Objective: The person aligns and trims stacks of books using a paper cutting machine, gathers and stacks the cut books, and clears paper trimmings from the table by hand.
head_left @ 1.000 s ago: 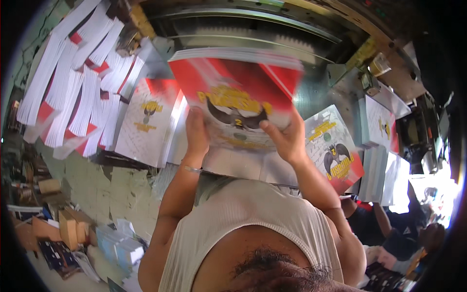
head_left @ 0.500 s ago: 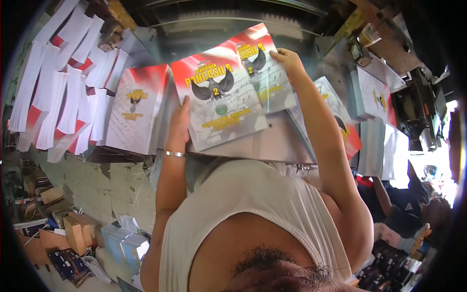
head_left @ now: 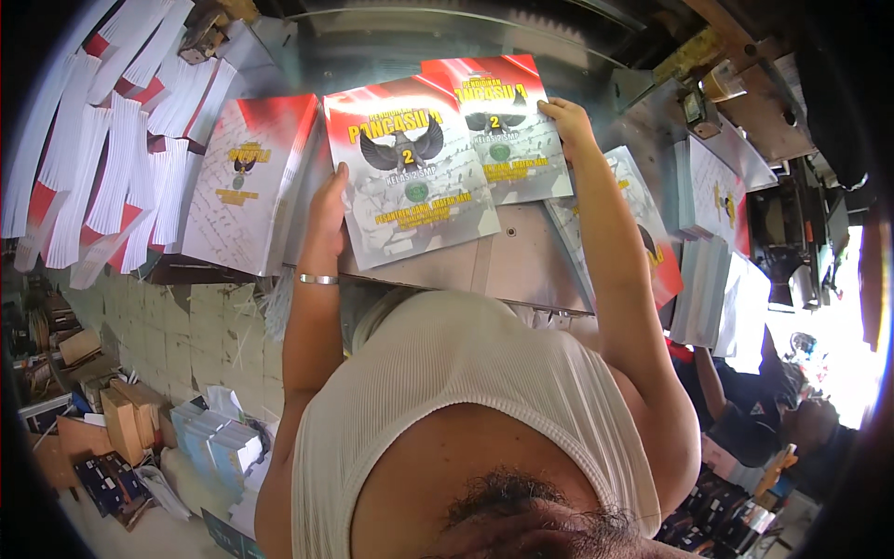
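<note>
My left hand [head_left: 328, 216] grips the left edge of a softcover book [head_left: 419, 210] with a red and grey cover and a dark winged emblem, its thumb on top. My right hand [head_left: 570, 130] is closed on the upper right edge of a second book [head_left: 521, 172] with the same cover. The left book lies partly over the left side of the right one and tilts a little counterclockwise. Both are face up above a metal table [head_left: 512, 252]. Whether more copies lie beneath either book cannot be seen.
Left of my hands stands a stack of like books [head_left: 244, 191], with several fanned piles of white-paged books [head_left: 116, 168] beyond it. More copies [head_left: 622, 224] lie under my right forearm, and further stacks [head_left: 712, 200] stand right. A person [head_left: 745, 401] is at the lower right.
The book in my right hand has turned clockwise and now sits straighter. The left book stays in my left hand at nearly the same tilt. The whole view has shifted slightly.
</note>
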`<action>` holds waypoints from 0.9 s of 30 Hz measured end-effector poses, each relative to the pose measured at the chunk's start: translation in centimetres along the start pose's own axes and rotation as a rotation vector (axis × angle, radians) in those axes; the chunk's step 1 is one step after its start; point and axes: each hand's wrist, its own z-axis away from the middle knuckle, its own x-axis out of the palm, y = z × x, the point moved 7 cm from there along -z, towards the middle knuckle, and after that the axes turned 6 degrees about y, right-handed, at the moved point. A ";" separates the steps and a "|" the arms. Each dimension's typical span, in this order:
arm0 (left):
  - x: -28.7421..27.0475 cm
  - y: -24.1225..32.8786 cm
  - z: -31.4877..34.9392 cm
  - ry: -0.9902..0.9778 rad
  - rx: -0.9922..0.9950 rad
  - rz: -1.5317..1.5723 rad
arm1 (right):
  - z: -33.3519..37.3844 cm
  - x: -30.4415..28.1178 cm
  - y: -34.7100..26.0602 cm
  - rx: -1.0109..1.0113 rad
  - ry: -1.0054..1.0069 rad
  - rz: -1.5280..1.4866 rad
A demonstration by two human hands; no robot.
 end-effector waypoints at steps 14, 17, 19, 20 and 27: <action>1.2 -1.0 0.1 0.006 -0.168 0.061 | 0.0 -5.1 -13.7 -0.508 0.188 0.351; 0.9 -0.6 -0.2 0.015 -0.066 -0.015 | -3.1 -9.6 -14.7 -0.549 0.222 0.419; 1.6 0.2 0.9 -0.003 -0.050 -0.003 | -3.1 -10.3 -14.2 -0.498 0.192 0.400; 1.3 0.2 0.7 -0.003 -0.047 0.002 | -3.4 -10.4 -13.8 -0.442 0.166 0.377; 0.9 0.4 0.0 -0.066 -0.048 -0.024 | -4.8 -11.4 -9.7 -0.096 -0.073 -0.032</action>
